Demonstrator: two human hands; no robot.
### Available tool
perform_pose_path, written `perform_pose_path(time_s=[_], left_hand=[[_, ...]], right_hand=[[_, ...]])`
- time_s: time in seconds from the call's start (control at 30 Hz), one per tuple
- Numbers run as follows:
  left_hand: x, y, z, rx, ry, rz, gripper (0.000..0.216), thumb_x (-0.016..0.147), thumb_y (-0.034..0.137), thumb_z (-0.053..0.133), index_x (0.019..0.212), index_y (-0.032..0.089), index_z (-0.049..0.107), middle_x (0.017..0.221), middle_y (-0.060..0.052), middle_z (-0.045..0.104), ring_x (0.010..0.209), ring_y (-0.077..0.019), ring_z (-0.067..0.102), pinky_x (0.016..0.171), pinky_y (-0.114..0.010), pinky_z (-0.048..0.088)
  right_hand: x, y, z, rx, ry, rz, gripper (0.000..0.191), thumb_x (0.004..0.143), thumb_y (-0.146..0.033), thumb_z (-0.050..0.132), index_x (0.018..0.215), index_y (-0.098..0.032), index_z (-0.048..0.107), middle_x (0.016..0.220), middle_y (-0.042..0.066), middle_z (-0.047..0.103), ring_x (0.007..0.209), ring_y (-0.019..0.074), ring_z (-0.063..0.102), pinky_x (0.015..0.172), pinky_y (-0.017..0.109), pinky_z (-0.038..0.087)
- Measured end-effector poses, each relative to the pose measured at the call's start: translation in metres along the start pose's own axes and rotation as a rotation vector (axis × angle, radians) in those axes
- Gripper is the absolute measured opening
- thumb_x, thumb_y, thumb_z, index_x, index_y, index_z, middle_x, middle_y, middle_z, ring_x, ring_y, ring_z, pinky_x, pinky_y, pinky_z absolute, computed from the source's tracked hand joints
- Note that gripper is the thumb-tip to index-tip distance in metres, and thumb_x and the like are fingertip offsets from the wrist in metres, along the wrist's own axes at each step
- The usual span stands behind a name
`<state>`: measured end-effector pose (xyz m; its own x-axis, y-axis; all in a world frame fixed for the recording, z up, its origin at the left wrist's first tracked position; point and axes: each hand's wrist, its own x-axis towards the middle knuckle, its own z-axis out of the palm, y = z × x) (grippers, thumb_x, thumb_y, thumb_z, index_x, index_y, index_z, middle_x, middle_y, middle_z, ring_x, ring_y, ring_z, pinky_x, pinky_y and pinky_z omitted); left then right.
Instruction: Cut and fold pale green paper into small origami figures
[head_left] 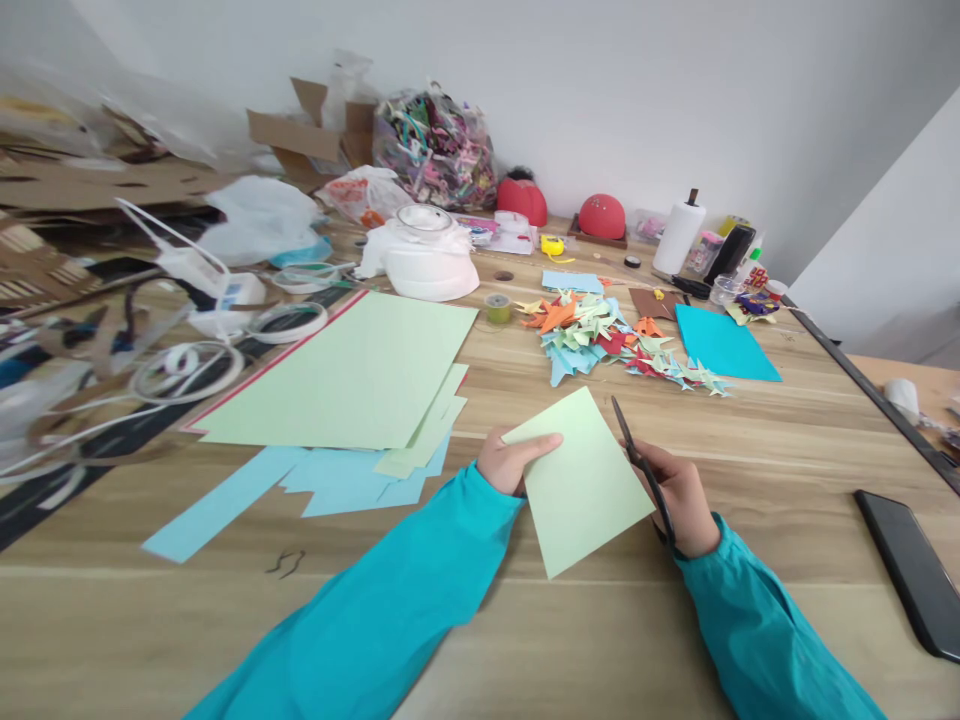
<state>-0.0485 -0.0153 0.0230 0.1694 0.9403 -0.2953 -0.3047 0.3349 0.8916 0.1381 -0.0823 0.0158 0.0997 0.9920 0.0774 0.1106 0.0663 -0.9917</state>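
Note:
My left hand grips a pale green sheet of paper by its left edge, thumb on top and the other fingers hidden beneath. In my right hand is a pair of dark scissors, pointing up and away along the paper's right edge. Whether the blades touch the paper I cannot tell. To the left lies a stack of large pale green sheets, with light blue paper pieces at its near side. Beyond my hands is a heap of folded paper cranes in several colours.
A black phone lies at the right. A turquoise sheet rests near the cranes, with a white bottle behind. Cables and plastic bags crowd the left. A spool stands mid-table.

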Motion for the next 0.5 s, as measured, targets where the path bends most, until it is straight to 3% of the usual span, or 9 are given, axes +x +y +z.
perform_pose_path(time_s=[0.17,0.37,0.5], left_hand=[[0.0029,-0.0030,-0.0017,-0.025,0.002,-0.001,0.029,0.042,0.026,0.082,0.062,0.009,0.070,0.065,-0.008,0.070,0.061,-0.0231,0.065,0.057,-0.031,0.052],[0.0065,-0.0064,-0.0031,-0.060,0.018,0.027,0.032,0.042,0.027,0.083,0.065,0.009,0.070,0.068,-0.010,0.071,0.064,-0.0264,0.066,0.061,-0.035,0.053],[0.0086,-0.0082,-0.0032,-0.067,0.023,0.043,0.034,0.040,0.027,0.083,0.066,0.009,0.070,0.069,-0.011,0.071,0.066,-0.0277,0.066,0.061,-0.035,0.053]], right_hand=[[0.0032,0.0039,-0.0019,-0.028,0.134,0.072,0.053,0.060,-0.040,0.075,0.105,-0.014,0.065,0.062,0.000,0.062,0.058,0.0163,0.057,0.053,0.027,0.046],[0.0031,-0.0024,0.0015,0.077,0.125,0.096,0.058,0.063,-0.041,0.072,0.113,-0.014,0.058,0.067,0.001,0.064,0.060,0.0156,0.058,0.055,0.028,0.046],[0.0064,0.0050,-0.0027,-0.011,0.257,0.081,0.064,0.066,-0.043,0.068,0.121,-0.015,0.049,0.072,0.002,0.065,0.061,0.0159,0.059,0.054,0.027,0.046]])
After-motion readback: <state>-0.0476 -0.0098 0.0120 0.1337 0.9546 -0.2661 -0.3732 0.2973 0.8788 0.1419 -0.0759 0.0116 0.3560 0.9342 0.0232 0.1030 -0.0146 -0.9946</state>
